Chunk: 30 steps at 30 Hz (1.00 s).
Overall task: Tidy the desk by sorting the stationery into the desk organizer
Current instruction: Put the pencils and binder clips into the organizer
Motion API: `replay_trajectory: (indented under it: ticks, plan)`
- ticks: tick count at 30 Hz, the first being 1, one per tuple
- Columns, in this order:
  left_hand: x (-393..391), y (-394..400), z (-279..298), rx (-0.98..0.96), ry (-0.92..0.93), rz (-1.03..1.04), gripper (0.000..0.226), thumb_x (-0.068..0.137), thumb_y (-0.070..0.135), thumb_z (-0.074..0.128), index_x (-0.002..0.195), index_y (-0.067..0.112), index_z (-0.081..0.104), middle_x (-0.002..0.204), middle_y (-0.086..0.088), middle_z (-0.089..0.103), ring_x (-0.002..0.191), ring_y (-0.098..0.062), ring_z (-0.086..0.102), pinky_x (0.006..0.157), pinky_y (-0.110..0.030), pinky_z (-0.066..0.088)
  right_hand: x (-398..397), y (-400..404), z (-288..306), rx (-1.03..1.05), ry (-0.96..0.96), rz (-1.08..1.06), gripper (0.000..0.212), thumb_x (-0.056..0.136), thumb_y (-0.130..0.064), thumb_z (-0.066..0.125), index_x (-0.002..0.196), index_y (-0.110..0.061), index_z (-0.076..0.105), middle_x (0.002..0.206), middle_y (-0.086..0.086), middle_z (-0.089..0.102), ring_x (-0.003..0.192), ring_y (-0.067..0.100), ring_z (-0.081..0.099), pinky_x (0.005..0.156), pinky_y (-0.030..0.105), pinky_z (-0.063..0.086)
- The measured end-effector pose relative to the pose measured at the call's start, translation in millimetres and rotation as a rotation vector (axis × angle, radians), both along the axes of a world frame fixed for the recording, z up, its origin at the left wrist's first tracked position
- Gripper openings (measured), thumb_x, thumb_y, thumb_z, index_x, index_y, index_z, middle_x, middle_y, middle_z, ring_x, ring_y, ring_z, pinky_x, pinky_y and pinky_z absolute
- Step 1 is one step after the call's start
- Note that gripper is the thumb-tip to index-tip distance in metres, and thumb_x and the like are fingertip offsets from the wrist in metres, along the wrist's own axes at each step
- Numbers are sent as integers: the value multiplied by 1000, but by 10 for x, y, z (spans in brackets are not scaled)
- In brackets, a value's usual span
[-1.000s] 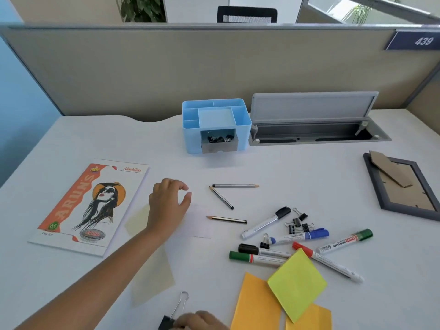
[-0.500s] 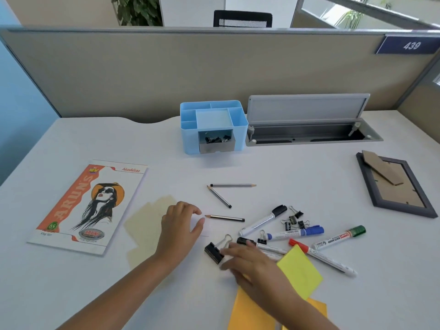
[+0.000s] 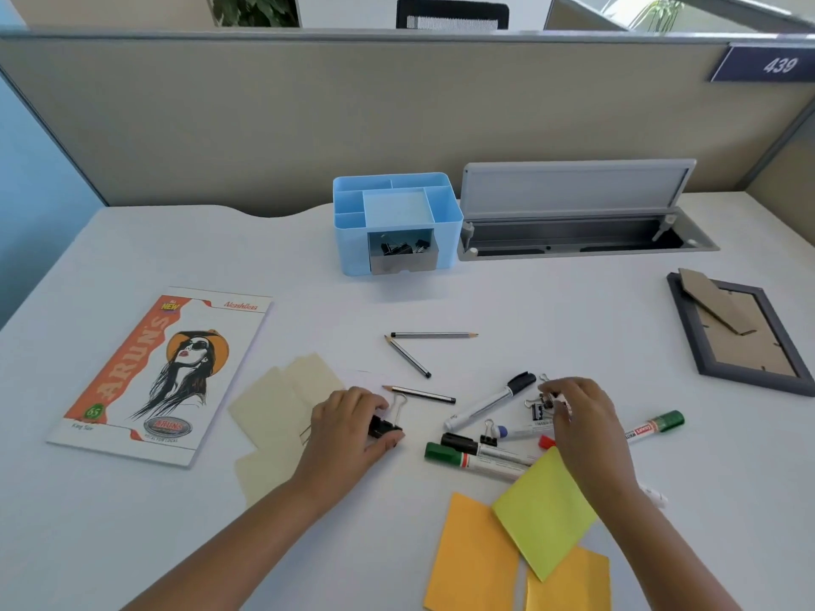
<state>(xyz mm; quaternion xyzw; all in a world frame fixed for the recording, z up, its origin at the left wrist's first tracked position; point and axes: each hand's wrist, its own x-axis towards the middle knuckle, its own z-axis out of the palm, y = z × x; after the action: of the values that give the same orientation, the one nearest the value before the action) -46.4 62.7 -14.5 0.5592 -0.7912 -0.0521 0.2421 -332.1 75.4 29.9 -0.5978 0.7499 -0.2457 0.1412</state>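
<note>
We see the left hand (image 3: 353, 427) closed around a large clip (image 3: 386, 423) on the worktop (image 3: 551, 310), while the right hand (image 3: 577, 416) pinches small clips (image 3: 539, 407) among the markers (image 3: 478, 456); carried to the organizer (image 3: 397, 222) well apart, loosely pinched clips may drop.

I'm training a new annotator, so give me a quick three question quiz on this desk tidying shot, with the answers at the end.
1. True or false: the drawer of the blue organizer already holds binder clips.
2. Multiple choice: what is the left hand holding? A) a pencil B) a large black binder clip C) a sticky note
3. How many pencils lie loose on the desk?

Key
1. True: small black clips show in the open drawer.
2. B: the large binder clip is in its fingers, while the right hand reaches into the small clips among the markers.
3. Three: one farthest back, one slanted below it, one near the left hand.
</note>
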Motion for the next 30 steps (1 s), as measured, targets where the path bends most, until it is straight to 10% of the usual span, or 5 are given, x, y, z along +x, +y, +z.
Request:
replay_trajectory:
  ticks: [7,21,30]
  plan:
    - [66,-66,9,82,90,-47,68,69,85,29,104,30,47,98,10,59,92,-8,45,78,-32,32,-53,-162,52,291,123,28,37,93,-25,51,129,-18,51,133,6,49,123,28,39,95,36,39]
    - [52,-35,-124,-53,-29,26,39,78,57,45,101,27,51,96,8,56,91,-10,42,80,-25,27,-78,-339,171,345,-158,77,11,80,-14,69,82,-23,63,96,5,67,77,19,61,57,17,41]
    - [-7,-104,-101,-39,-17,151,39,75,52,46,101,24,58,95,8,56,86,-15,56,73,-32,44,250,-702,556,155,-283,72,37,85,-19,64,120,-22,54,94,0,63,76,9,57,53,18,40]
